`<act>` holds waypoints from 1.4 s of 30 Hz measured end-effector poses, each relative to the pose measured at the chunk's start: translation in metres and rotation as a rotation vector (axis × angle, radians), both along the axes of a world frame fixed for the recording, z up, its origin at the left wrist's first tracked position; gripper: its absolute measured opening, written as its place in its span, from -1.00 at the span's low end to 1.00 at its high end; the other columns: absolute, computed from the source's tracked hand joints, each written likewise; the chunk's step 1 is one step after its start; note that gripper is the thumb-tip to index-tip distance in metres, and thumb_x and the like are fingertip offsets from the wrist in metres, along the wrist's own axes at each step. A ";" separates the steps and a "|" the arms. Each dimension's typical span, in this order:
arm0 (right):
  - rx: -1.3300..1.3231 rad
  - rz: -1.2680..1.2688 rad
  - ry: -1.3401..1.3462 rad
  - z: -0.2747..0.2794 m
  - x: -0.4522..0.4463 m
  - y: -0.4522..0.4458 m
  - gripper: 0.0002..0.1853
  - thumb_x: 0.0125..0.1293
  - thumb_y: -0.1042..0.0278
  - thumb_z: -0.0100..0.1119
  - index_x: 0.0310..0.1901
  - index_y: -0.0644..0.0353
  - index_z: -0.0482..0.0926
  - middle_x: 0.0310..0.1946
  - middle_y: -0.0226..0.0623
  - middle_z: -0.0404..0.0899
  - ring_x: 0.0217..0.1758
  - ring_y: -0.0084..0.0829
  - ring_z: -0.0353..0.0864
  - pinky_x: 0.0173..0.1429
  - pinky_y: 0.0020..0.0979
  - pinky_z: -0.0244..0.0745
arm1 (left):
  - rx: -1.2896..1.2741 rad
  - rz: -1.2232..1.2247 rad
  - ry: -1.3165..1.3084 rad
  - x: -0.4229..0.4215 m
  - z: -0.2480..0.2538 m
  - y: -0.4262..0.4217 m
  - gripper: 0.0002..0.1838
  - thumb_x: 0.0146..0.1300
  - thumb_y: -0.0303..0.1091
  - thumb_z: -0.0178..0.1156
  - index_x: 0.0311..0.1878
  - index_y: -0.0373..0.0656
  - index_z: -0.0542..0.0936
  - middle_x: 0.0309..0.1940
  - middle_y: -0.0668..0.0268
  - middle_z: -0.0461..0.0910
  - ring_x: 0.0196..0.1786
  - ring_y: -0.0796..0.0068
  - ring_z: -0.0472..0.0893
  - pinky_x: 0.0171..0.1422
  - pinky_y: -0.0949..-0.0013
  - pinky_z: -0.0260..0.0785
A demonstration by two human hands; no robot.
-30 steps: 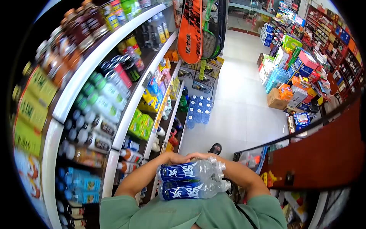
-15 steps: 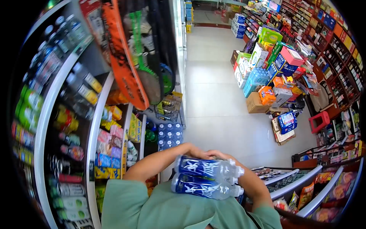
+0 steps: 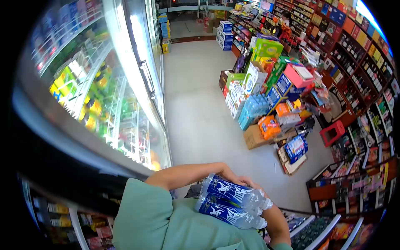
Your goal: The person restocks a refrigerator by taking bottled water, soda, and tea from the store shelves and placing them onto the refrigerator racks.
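The pack of bottles (image 3: 233, 195) is already picked up, resting against the green shirt (image 3: 183, 227), not yet set down; left hand (image 3: 235, 179) and right hand (image 3: 250, 182) meet at its far side, right of the fridge (image 3: 134, 54), their grip too hidden to tell

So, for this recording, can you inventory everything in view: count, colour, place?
Clear plastic bottles with blue labels: several, clear and blue, against chest
Glass-door lit cooler: one, silver-framed, left
Blue-and-white cartons: at least two, stacked, far aisle
Brown cardboard box: one, brown, beside aisle
Orange plastic package: one, orange, against that box
Red plastic stool: one, red, right
Dark-red wooden shelving: uncounted, upper right
Smaller stock: too crowded to count
Green shirt: one, green, bottom
Left-hand grip, right-hand grip: two, bare, beyond bottles
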State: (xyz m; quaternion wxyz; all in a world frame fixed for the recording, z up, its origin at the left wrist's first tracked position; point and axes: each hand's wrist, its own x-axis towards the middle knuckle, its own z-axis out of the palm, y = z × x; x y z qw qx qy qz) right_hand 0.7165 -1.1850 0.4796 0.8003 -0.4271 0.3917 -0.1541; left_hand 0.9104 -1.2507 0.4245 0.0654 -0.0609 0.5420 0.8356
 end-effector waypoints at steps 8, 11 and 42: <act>-0.358 0.343 -0.070 -0.047 0.062 -0.187 -0.44 0.29 0.49 0.06 0.32 0.18 0.19 0.10 -0.20 0.39 0.13 -0.42 0.42 0.21 -0.42 0.36 | 0.097 0.199 -0.022 0.073 -0.069 -0.143 -0.27 0.22 0.24 0.11 0.33 0.05 0.19 0.10 0.46 0.39 0.06 0.72 0.41 0.07 0.51 0.33; -0.282 0.490 -0.163 -0.040 0.097 -0.251 -0.44 0.29 0.44 0.09 0.32 0.19 0.20 0.10 -0.20 0.39 0.15 -0.41 0.41 0.24 -0.41 0.33 | 0.012 0.421 0.116 0.106 -0.078 -0.179 -0.34 0.29 0.22 0.04 0.28 -0.02 0.28 0.04 0.49 0.43 0.03 0.76 0.41 0.10 0.53 0.30; -0.539 1.644 -0.291 -0.026 0.611 -0.547 -0.25 0.13 0.03 0.27 0.28 0.25 0.25 0.14 -0.23 0.35 0.17 -0.35 0.39 0.11 -0.37 0.32 | 0.236 1.740 -0.097 0.302 -0.027 -0.344 0.10 -0.06 0.46 0.20 0.34 -0.27 0.21 0.25 0.08 0.34 0.23 0.31 0.40 0.29 0.20 0.28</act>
